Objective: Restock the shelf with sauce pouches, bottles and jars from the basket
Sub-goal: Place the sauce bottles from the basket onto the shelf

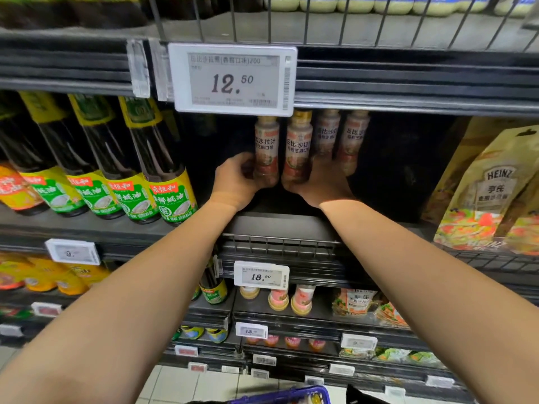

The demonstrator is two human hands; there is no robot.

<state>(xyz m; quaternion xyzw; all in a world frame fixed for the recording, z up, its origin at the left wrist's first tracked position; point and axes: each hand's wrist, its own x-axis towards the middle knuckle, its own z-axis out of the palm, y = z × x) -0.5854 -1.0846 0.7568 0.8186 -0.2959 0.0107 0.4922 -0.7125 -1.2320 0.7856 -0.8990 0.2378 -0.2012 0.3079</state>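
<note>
Both of my arms reach into the dark middle shelf (280,225). My left hand (237,182) grips the lower part of a salad dressing bottle (266,147) with a pale label and tan cap. My right hand (323,185) holds a second, matching dressing bottle (299,147) right beside it; the two bottles nearly touch. Behind them stand two more of the same bottles (341,138), farther back on the shelf. The blue rim of the basket (291,396) shows at the bottom edge; its contents are hidden.
Tall dark oyster sauce bottles (140,170) fill the shelf to the left. Heinz salad dressing pouches (490,193) stand at the right. A price tag reading 12.50 (233,80) hangs above the bottles, and an 18.90 tag (261,276) sits below. Lower shelves hold more bottles and pouches.
</note>
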